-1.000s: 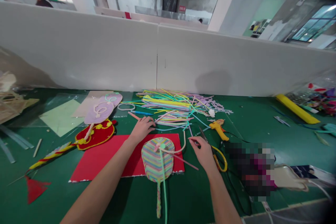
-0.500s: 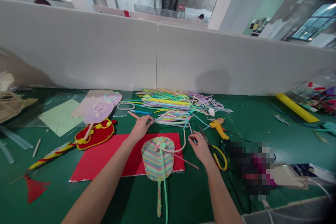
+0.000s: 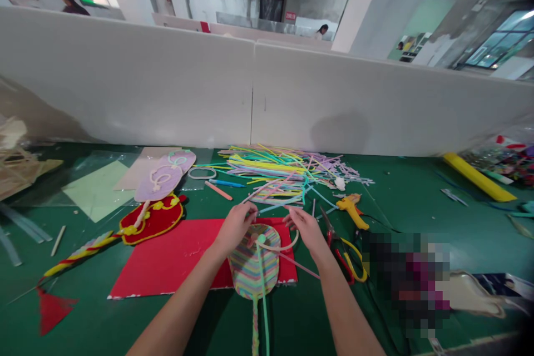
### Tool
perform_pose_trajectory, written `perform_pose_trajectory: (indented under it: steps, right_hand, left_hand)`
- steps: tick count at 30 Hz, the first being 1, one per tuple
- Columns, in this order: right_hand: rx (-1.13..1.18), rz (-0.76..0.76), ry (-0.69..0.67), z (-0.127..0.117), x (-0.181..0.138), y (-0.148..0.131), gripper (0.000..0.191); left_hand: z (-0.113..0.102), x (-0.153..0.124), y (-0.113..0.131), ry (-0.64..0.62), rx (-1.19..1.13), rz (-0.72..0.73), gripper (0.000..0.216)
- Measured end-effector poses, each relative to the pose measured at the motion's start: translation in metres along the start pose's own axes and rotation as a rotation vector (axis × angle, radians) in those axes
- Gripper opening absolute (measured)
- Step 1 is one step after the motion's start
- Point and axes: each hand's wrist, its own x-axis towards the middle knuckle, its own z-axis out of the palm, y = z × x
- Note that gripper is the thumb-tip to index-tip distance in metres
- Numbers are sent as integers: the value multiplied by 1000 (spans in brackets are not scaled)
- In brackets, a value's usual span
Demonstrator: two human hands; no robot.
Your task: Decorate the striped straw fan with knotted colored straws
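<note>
Now closer together — left hand [image 3: 237, 228], right hand [image 3: 307, 231], near the striped fan [image 3: 252, 269], unclear whether either grip holds anything

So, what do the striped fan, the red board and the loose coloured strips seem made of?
Striped fan: probably matt chenille stems; narrow, soft-looking bands lie side by side.
Red board: perhaps coated card, smooth; its edge shows white patches.
Loose coloured strips: likely similar chenille, dull; some bend, texture too small to confirm.

Forearms [image 3: 186, 301] outstretched, left and right fingers [image 3: 250, 209] curled
</note>
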Motion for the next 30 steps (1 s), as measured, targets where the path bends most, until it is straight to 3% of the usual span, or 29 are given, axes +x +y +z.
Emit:
perform_pose_trajectory:
  steps: [5,10,22,24,28,30]
  right_hand:
    - [325,65,30,9,12,-4,31]
    - [563,100,9,-3,17,-1,26]
    - [473,129,253,-27,18,3,32]
    - [470,123,266,-29,17,3,33]
    - [449,100,308,-35,17,5,31]
    - [431,102,326,-40,19,5,29]
  left_hand:
    - [-5,-9,9,-182,17,13,21]
    - [-19,-17,8,-209,76,43,20]
    - [-37,-25,-18,133,73,-97,18]
    - [-38,-25,-21,97,39,-105,17]
    - [-37,-27,-18,-103,-52,-35,16]
    - [-35,-26,-17,-114,-48,-11,17]
